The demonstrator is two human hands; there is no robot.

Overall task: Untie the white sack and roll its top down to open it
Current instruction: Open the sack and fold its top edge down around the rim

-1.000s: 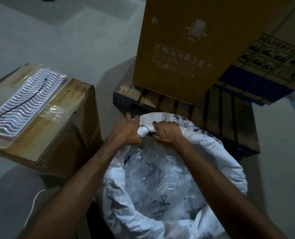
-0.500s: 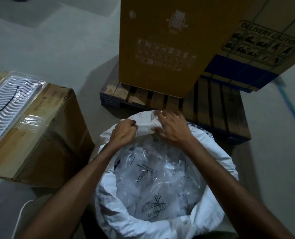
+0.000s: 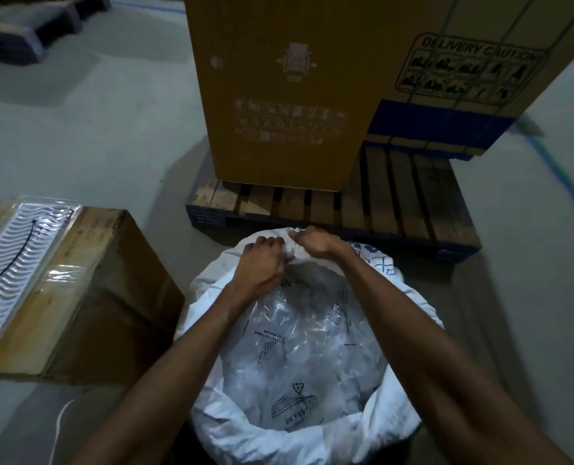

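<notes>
Two hands — left hand (image 3: 260, 263), right hand (image 3: 315, 241) — fingers curled on white sack (image 3: 211, 290) rim, clear plastic bags (image 3: 299, 350) inside.

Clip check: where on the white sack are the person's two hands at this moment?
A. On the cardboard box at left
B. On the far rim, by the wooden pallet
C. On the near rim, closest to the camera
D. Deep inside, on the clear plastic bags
B: the left hand and right hand both grip the rolled far rim of the white sack, just in front of the wooden pallet.
</notes>
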